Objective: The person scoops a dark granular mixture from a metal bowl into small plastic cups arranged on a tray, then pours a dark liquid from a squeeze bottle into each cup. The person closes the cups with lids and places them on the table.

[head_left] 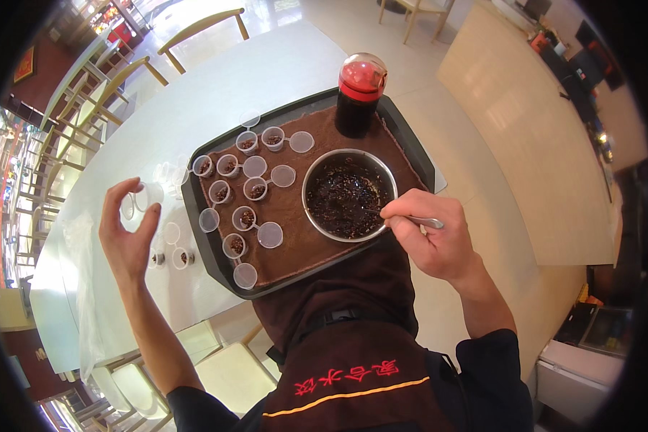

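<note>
My right hand (pixel 429 229) grips the handle of a metal spoon (pixel 425 222) at the near right rim of a steel bowl (pixel 304 202). The bowl holds a dark, oily mix with pale flecks; the spoon's head is hidden in it. My left hand (pixel 132 227) is raised left of the tray, holding a clear plastic cup (pixel 149 197) between thumb and fingers. On the brown cloth (pixel 297 259) lining the black tray (pixel 213 270) stand several small lidded cups (pixel 247 217), lids hinged back, each with some dark mix inside.
A dark bottle with a red cap and clear dome (pixel 359 102) stands at the tray's far right corner. Left of the tray, on the white table (pixel 194 119), are more small cups (pixel 182 258) and a clear plastic bag (pixel 86 302). Chairs (pixel 232 378) stand beside the table.
</note>
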{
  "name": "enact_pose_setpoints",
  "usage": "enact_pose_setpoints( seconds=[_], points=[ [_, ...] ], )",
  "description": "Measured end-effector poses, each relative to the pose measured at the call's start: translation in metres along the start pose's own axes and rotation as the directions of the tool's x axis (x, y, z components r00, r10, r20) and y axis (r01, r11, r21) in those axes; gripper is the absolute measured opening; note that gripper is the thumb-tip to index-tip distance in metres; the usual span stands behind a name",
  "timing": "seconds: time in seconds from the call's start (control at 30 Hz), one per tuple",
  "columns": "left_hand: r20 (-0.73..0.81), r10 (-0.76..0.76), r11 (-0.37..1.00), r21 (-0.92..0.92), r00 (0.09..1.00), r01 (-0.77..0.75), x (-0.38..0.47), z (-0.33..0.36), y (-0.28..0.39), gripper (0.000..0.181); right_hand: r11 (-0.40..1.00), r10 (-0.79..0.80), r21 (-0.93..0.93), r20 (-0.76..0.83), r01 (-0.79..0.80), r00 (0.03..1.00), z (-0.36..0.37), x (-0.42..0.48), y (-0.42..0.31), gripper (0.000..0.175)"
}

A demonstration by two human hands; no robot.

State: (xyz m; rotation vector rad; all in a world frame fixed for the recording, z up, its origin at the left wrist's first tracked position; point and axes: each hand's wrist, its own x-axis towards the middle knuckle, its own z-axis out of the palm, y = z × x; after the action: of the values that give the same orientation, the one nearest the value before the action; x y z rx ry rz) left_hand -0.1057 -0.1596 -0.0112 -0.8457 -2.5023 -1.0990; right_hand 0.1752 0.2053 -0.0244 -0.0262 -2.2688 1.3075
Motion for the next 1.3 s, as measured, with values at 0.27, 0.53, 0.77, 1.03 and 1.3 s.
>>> enact_pose_setpoints(
  seconds=[0.27,0.53,0.77,1.03,1.3],
  points=[
    [0.131,0.229,0.962,-0.181,0.965,-0.204,-0.032,0.04,0.065,0.052,0.991,0.114,0.081,-0.07,-0.108,0.991,0.02,-0.008,-0.001,0.017],
    [0.178,0.312,0.925,-0.28,0.933,-0.256,-0.041,0.073,0.093,0.053,0.861,0.386,0.388,-0.077,-0.329,0.919,0.013,-0.017,-0.007,0.018],
    [0.154,0.373,0.894,-0.322,0.915,-0.31,-0.033,0.083,0.108,0.053,0.795,0.496,0.483,-0.171,-0.367,0.851,-0.002,-0.022,0.01,0.021],
    [0.148,0.506,0.844,-0.29,0.85,-0.452,-0.014,0.093,0.124,0.049,0.782,0.537,0.501,-0.238,-0.371,0.809,-0.02,-0.024,0.016,0.023],
    [0.24,0.494,0.865,-0.232,0.836,-0.445,-0.013,0.095,0.131,0.052,0.798,0.532,0.468,-0.253,-0.379,0.808,-0.021,-0.02,0.016,0.023]
  ],
)
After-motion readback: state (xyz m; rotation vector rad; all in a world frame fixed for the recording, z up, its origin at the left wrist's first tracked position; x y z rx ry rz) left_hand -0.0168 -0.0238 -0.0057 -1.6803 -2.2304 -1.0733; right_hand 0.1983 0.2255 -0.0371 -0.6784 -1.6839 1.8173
